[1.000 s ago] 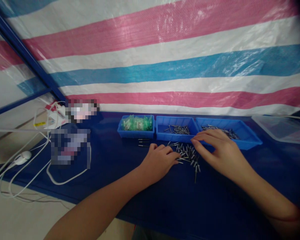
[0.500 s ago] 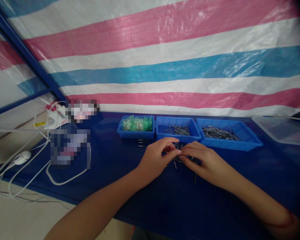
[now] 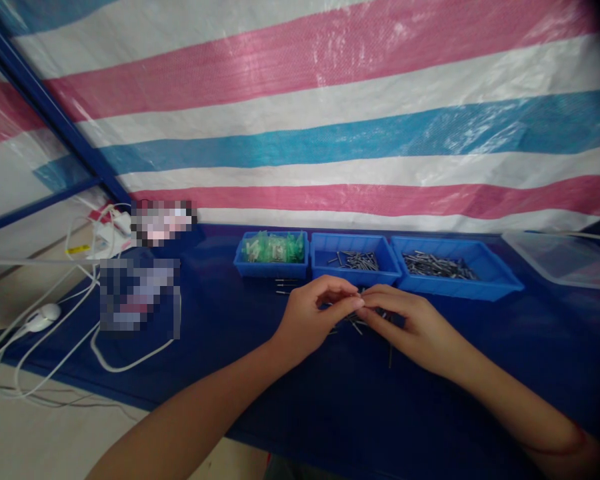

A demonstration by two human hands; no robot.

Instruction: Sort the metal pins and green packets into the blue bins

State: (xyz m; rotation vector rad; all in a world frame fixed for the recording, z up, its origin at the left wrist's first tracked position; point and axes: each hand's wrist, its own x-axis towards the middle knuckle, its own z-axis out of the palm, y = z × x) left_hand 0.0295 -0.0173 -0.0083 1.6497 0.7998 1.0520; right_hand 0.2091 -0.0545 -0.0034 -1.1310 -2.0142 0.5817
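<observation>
My left hand [image 3: 314, 316] and my right hand [image 3: 414, 327] meet fingertip to fingertip just above a loose pile of small metal pins [image 3: 356, 323] on the blue table cover [image 3: 260, 360]. Both hands are pinched shut; what sits between the fingertips is too small to name. Behind them stand three blue bins: the left bin [image 3: 271, 263] holds green plastic parts, the middle bin [image 3: 356, 264] holds a few metal pins, the right bin [image 3: 455, 275] holds many metal pins. Two or three pins [image 3: 285, 286] lie apart in front of the left bin.
A striped pink, white and blue tarp [image 3: 330, 120] hangs close behind the bins. A clear plastic tray [image 3: 565, 257] sits at the far right. White cables [image 3: 40, 320] and blurred-out items [image 3: 139, 293] lie at the left, near the table's edge.
My right hand has drawn back from the right bin toward the pile, and my left hand has lifted off the pins. The fingertips of both hands have come together in a pinch.
</observation>
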